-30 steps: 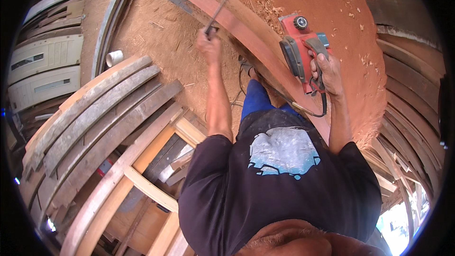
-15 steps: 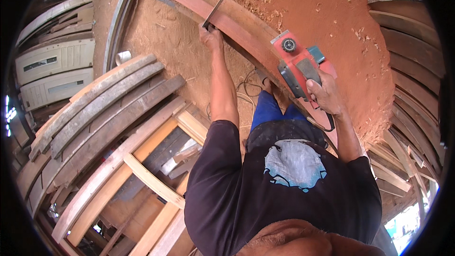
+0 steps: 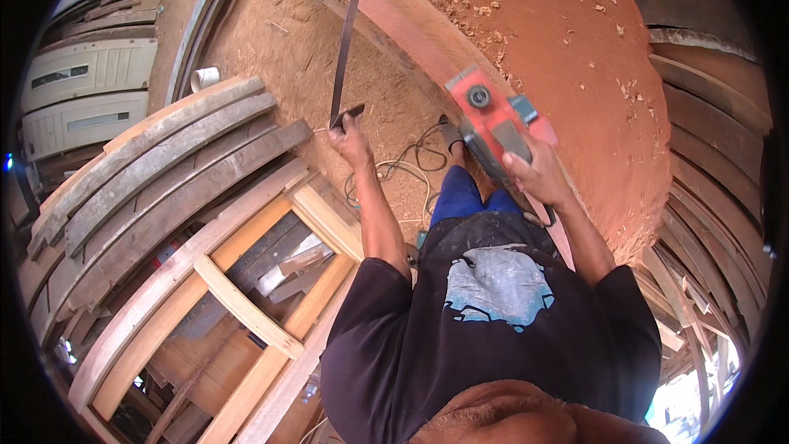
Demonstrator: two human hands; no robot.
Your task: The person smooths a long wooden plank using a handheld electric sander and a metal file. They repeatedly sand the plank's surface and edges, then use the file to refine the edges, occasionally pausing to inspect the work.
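Note:
My left hand [image 3: 352,145] is closed on the stock of a dark try square [image 3: 345,53]. Its long thin blade points away from me, over the sawdust-covered ground left of a reddish wooden beam [image 3: 399,20]. The square is apart from the beam. My right hand [image 3: 538,169] wraps round the rear handle of a red and black electric planer [image 3: 488,119], which has a round knob on its front. The planer is over the beam's near part; whether its sole touches the wood is hidden.
Stacked planks [image 3: 189,156] and an orange-brown wooden frame [image 3: 246,300] lie to my left. A cable [image 3: 403,166] coils near my feet. Reddish sawdust [image 3: 567,74] with shavings spreads right of the beam; more boards [image 3: 711,123] stand at the far right.
The try square, earlier laid across the beam, has come off it to the left and nearer me in my left hand. The planer has shifted slightly toward me, still in my right hand.

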